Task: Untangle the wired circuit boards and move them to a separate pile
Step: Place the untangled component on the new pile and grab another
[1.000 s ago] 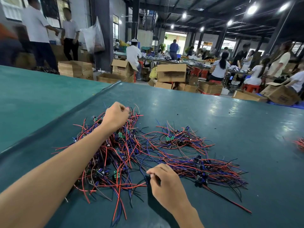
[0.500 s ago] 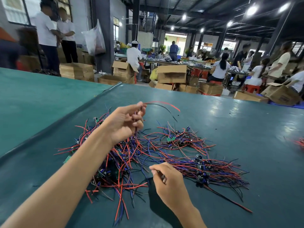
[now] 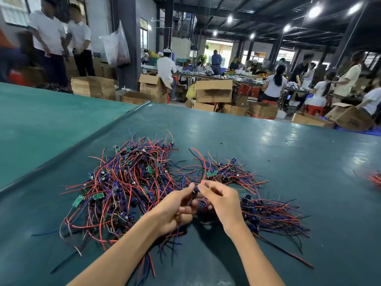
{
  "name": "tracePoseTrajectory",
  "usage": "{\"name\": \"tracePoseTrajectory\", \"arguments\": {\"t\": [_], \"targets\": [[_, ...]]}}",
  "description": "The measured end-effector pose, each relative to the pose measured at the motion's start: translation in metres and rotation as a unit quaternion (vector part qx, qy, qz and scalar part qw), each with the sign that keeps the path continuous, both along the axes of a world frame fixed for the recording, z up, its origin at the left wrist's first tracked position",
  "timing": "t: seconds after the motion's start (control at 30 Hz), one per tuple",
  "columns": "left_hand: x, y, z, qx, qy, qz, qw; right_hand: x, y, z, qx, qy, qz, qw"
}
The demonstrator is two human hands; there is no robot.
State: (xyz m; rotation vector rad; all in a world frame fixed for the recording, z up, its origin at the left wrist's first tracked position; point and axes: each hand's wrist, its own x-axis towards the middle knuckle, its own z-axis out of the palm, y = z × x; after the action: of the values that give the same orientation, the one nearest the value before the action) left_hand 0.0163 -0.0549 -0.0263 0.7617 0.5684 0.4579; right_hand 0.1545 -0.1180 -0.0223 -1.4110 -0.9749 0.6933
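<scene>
Nearest us, our left hand [image 3: 175, 209] and right hand [image 3: 222, 201] meet fingertip to fingertip. Both are curled and pinch one small wired board [image 3: 194, 191], largely hidden by the fingers. Its red wire [image 3: 203, 166] arcs upward. Just left lies the big tangle [image 3: 127, 182], to the right a neater pile [image 3: 272, 217], and beyond a smaller cluster [image 3: 226, 172], all on the tabletop [image 3: 288, 153]. The risk, in our judgement, is that leads trailing under the left hand may be caught in the tangle. A sharp pull could drag neighbouring boards along or tear a solder joint.
</scene>
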Motion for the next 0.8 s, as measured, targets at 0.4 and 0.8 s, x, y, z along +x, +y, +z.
{"name": "tracePoseTrajectory", "arguments": {"t": [0.4, 0.8], "targets": [[-0.007, -0.012, -0.013, 0.198, -0.022, -0.029, 0.98, 0.002, -0.015, -0.011, 0.002, 0.035, 0.025, 0.999], [-0.005, -0.01, -0.016, 0.187, -0.043, 0.016, 0.981, 0.018, 0.0, 0.019, -0.082, 0.08, 0.04, 0.993]]}}
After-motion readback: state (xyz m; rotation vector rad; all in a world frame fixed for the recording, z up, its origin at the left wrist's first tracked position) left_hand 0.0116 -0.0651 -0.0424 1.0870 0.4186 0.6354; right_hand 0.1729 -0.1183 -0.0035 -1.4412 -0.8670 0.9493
